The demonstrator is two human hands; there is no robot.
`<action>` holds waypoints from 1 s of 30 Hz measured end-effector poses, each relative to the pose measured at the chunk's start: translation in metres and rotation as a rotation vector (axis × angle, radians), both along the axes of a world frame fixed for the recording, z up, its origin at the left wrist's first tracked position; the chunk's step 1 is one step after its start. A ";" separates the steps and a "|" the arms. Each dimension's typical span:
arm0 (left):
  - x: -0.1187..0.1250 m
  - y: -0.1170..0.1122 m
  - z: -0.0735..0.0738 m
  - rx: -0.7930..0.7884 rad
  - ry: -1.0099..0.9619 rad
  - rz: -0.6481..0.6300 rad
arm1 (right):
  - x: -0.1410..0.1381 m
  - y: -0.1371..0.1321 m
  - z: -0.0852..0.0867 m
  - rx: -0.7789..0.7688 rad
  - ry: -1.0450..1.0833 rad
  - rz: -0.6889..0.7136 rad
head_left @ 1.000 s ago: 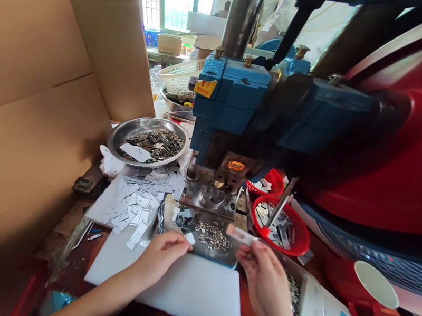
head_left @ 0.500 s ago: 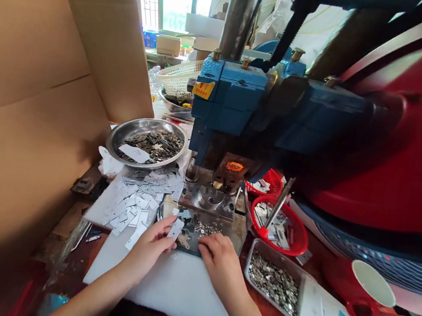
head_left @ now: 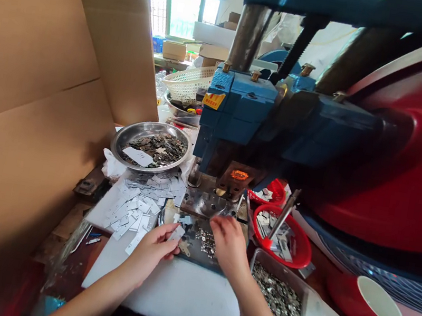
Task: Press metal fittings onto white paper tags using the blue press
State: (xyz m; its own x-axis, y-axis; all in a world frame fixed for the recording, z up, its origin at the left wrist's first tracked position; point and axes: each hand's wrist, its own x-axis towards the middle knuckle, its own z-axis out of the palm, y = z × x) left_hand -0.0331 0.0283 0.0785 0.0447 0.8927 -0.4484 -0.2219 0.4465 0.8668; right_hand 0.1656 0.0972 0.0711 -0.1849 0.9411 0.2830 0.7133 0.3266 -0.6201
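Note:
My left hand [head_left: 153, 253] is closed around one end of a small flat metal plate [head_left: 177, 233], pinched between thumb and fingers at the left of the press bed. My right hand [head_left: 230, 244] is over the right side of the bed, just in front of the press die [head_left: 204, 203]. Its fingers are drawn together and bent down; whatever is between them is hidden. Small shiny metal parts [head_left: 206, 244] are scattered on the bed between both hands. A flat cut-out metal piece [head_left: 184, 247] lies beside my left fingertips.
Loose metal plates [head_left: 130, 214] are piled at the left, below a steel bowl [head_left: 118, 138] of dark parts. At the right are red baskets [head_left: 306, 253], a clear tub of small parts [head_left: 281, 297] and a red mug [head_left: 367, 305]. The blue press [head_left: 239, 104] rises ahead.
My right hand has moved forward and up from the front of the scattered parts toward the die. The left hand keeps the metal plate. The view has shifted slightly.

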 end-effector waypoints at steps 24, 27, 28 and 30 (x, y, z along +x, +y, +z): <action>0.022 0.034 0.015 0.041 -0.194 0.075 | -0.017 -0.028 -0.002 -0.825 0.938 0.077; 0.027 0.033 0.016 0.081 -0.190 0.055 | -0.028 -0.045 0.005 -1.119 1.325 0.132; 0.029 0.032 0.016 0.093 -0.195 0.041 | -0.029 -0.047 0.008 -1.152 1.405 0.134; 0.031 0.031 0.017 0.111 -0.211 0.011 | -0.029 -0.046 0.013 -1.172 1.505 0.123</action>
